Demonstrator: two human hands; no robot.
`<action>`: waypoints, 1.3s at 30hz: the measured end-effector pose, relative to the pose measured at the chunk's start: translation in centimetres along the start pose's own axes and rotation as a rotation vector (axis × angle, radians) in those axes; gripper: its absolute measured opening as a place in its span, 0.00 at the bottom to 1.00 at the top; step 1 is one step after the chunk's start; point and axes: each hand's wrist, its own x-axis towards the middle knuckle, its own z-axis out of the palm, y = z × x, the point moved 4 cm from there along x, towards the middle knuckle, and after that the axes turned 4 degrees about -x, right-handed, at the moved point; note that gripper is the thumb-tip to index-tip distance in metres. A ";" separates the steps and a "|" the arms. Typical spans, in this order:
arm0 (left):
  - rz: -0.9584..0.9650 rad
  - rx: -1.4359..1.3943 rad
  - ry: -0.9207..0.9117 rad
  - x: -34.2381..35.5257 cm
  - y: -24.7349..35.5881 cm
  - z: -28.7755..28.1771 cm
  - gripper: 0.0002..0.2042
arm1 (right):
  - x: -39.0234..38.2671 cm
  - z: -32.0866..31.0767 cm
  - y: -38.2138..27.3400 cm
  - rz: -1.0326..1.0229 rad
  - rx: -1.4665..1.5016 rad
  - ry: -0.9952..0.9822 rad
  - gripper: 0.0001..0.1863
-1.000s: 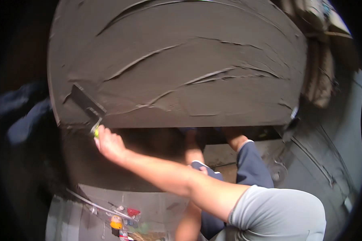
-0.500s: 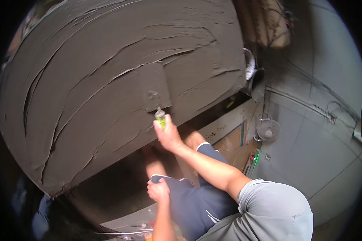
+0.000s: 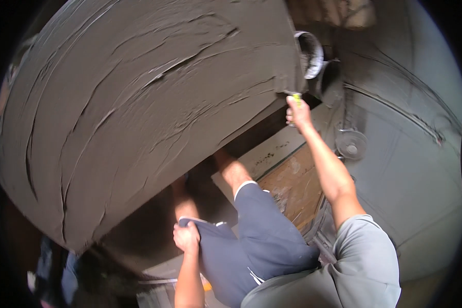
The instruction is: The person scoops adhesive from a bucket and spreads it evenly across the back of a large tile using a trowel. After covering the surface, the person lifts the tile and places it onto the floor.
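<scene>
My right hand (image 3: 299,112) is closed on the yellow-green handle (image 3: 295,101) of a wide flat trowel (image 3: 287,82), whose grey-coated blade lies at the right edge of a large slab (image 3: 138,113) covered in wet grey plaster-like material with curved ridges. My left hand (image 3: 187,236) is closed on the hem of my dark shorts (image 3: 218,256) at my left knee. Both my legs reach under the front edge of the slab.
A white-rimmed round opening (image 3: 315,56) adjoins the slab's right edge. A small fan (image 3: 350,143) stands by grey panels (image 3: 405,174) with cables at right. A stained wooden board (image 3: 287,179) lies beside my legs. Blue cloth (image 3: 69,277) hangs in shadow at lower left.
My right hand and trowel have swept rightward, from the slab's left end past its middle to the right edge. My view has turned. My left hand stays at my knee.
</scene>
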 end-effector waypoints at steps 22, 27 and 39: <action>0.234 -0.353 -0.165 2.7 -9.5 9.8 0.27 | -48.9 58.4 6.7 -0.254 -0.480 -1.055 0.27; 0.277 -0.410 -0.153 3.3 -10.9 8.2 0.27 | -53.5 66.0 2.6 -0.561 -0.701 -1.230 0.31; 0.072 -0.273 -0.020 4.3 -8.3 0.4 0.25 | -30.1 46.3 -10.6 -0.668 -0.707 -0.395 0.24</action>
